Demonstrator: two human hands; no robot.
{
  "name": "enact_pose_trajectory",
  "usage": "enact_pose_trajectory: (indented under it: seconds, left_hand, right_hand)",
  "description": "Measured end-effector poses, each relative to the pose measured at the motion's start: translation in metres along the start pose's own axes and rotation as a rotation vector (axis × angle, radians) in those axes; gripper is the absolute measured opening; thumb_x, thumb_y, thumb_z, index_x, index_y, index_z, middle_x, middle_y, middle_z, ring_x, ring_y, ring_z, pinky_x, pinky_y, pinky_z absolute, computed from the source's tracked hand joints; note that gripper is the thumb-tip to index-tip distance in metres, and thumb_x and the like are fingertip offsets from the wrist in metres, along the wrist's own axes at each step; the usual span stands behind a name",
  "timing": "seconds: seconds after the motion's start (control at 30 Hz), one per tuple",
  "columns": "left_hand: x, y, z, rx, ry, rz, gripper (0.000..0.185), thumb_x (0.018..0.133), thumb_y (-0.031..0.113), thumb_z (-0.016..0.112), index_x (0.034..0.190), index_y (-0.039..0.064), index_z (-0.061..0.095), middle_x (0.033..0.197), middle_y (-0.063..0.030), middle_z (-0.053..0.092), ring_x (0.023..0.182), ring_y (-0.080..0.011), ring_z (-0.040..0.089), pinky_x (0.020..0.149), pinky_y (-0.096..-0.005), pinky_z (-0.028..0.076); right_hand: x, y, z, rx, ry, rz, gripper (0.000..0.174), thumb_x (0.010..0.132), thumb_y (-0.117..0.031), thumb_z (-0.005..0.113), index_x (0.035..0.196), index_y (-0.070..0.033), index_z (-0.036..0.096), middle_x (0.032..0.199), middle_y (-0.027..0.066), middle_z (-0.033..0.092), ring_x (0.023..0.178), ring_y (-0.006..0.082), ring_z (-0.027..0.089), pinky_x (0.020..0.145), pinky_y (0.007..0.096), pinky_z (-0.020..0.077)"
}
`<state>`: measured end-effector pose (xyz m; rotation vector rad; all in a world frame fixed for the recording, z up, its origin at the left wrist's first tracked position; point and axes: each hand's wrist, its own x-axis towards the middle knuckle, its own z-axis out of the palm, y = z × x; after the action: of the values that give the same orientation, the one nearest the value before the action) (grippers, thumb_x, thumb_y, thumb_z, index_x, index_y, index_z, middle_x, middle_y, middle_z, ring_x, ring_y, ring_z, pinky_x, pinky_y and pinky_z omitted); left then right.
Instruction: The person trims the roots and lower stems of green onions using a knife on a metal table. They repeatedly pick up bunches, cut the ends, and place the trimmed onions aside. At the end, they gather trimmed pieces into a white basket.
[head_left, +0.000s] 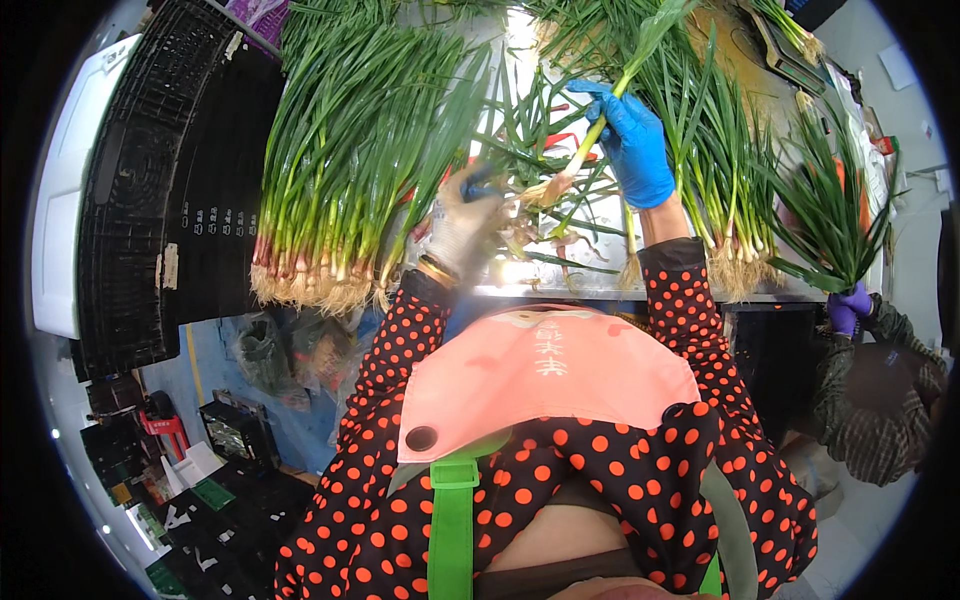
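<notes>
My right hand, in a blue glove, grips a single green garlic stalk slantwise, its leaves pointing up and away. The stalk's pale root end hangs towards my left hand, which wears a light knit glove with blue at the fingers. Motion blurs that hand, so whether it holds anything is unclear. Left of it lies a thick row of green garlic with reddish bases and roots towards me. Loose leaves and peeled skins litter the metal table between my hands.
More green garlic lies right of my right arm. Beyond it, a co-worker's purple-gloved hand holds a leafy bunch. Black plastic crates stand at the left. A scale-like device sits at the far right.
</notes>
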<state>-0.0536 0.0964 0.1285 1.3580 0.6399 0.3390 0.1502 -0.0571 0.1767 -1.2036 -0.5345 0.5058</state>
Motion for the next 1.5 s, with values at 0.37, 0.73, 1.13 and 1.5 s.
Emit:
enact_pose_trajectory:
  seconds: [0.37,0.73,1.13,1.5]
  left_hand:
    - [-0.016,0.043,0.033,0.770,-0.078,0.799,0.034,0.075,0.020,0.072,0.105,0.003,0.072,0.086,-0.0132,0.069,0.082,-0.0311,0.065,0.080,-0.0417,0.048]
    - [0.000,-0.025,0.012,0.493,-0.125,0.478,0.013,0.076,0.003,0.067,0.089,0.003,0.070,0.080,-0.0157,0.066,0.074,-0.0287,0.066,0.063,-0.0374,0.053]
    - [0.000,0.006,0.007,0.061,0.108,0.083,0.046,0.083,0.015,0.069,0.124,-0.005,0.060,0.099,-0.0102,0.064,0.079,-0.0151,0.063,0.065,-0.0288,0.052]
    - [-0.031,-0.003,0.073,0.729,-0.337,0.478,0.017,0.094,0.011,0.054,0.104,0.000,0.062,0.081,-0.0131,0.064,0.074,-0.0244,0.061,0.080,-0.0366,0.050]
  right_hand:
    - [-0.014,0.004,0.027,-0.154,0.046,0.065,0.025,0.101,-0.020,0.053,0.114,-0.006,0.070,0.086,-0.0004,0.063,0.075,0.0075,0.055,0.067,0.0228,0.0454]
    - [-0.039,0.002,0.055,-0.187,0.110,-0.090,0.024,0.102,-0.010,0.049,0.118,-0.002,0.065,0.087,-0.0011,0.058,0.077,0.0071,0.049,0.072,0.0225,0.0436]
    - [-0.025,0.021,-0.017,-0.008,0.091,-0.031,0.029,0.101,-0.024,0.052,0.110,-0.003,0.070,0.083,-0.0018,0.062,0.070,0.0048,0.051,0.059,0.0183,0.0385]
    - [-0.050,0.040,0.029,-0.186,0.176,-0.003,0.026,0.101,-0.021,0.051,0.119,-0.012,0.067,0.077,0.0005,0.055,0.063,0.0096,0.049,0.059,0.0269,0.0454]
